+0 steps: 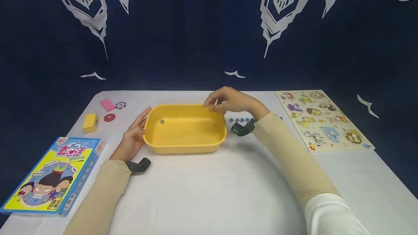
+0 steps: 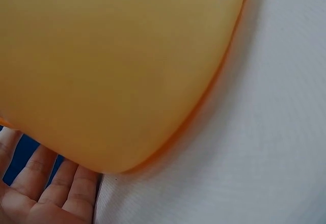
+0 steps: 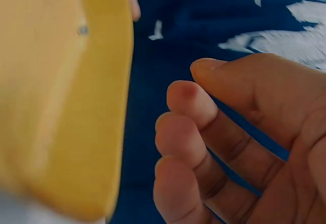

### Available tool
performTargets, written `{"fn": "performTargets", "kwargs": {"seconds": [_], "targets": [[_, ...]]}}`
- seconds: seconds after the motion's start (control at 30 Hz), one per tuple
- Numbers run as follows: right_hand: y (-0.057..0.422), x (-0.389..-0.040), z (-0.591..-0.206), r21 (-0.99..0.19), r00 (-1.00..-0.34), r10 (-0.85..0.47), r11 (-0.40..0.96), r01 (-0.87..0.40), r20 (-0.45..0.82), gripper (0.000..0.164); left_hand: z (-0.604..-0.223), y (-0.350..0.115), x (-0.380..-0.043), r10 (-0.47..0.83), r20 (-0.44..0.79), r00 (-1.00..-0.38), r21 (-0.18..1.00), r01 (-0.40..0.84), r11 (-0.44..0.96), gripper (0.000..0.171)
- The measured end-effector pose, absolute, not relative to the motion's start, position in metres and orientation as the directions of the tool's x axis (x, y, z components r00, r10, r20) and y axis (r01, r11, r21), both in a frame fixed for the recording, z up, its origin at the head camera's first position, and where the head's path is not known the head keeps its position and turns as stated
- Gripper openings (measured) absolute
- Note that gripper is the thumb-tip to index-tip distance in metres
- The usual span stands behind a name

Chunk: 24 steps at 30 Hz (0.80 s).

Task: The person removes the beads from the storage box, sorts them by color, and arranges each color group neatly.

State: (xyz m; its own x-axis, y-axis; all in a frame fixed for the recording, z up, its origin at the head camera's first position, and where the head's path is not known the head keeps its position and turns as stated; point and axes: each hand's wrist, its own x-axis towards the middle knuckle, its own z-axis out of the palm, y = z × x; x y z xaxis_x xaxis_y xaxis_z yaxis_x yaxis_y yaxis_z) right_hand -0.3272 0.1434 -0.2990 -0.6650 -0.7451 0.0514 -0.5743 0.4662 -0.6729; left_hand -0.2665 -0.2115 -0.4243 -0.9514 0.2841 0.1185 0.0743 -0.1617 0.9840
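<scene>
A yellow rectangular tray (image 1: 183, 148) with rounded corners stands mid-table. One small greyish bead (image 1: 162, 121) lies inside it toward the left; the right wrist view shows the same bead (image 3: 82, 30) near the wall. My left hand (image 1: 131, 139) rests against the tray's left end, its fingers (image 2: 35, 173) extended along the outside in the left wrist view. Over the far right corner of the tray hovers my right hand (image 1: 233, 100), fingers loosely bent and thumb apart from the index fingertip. Nothing shows between these fingers (image 3: 181, 140). Several small blue beads (image 1: 241, 120) line up right of the tray.
An animal picture board (image 1: 326, 122) lies at the right. A boxed card game (image 1: 49, 177) sits front left. Behind it are a yellow block (image 1: 90, 123), a pink block (image 1: 107, 105), a red chip (image 1: 109, 117) and a black-and-white chip (image 1: 121, 105). A dark curtain (image 1: 183, 46) hangs behind the table.
</scene>
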Motion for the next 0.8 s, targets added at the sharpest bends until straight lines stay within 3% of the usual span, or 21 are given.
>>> {"fn": "performTargets", "kwargs": {"seconds": [0.43, 0.8], "targets": [[0.038, -0.354, -0.331, -0.736, -0.57, -0.788, 0.526, -0.426, -0.233, 0.041, -0.424, -0.211, -0.267, 0.281, 0.113, -0.953, 0.984, 0.067, -0.168, 0.084], [-0.006, -0.358, -0.351, -0.686, -0.584, -0.72, 0.639, -0.348, -0.375, 0.048, -0.424, -0.211, -0.269, 0.282, 0.112, -0.953, 0.984, 0.066, -0.166, 0.085]]}}
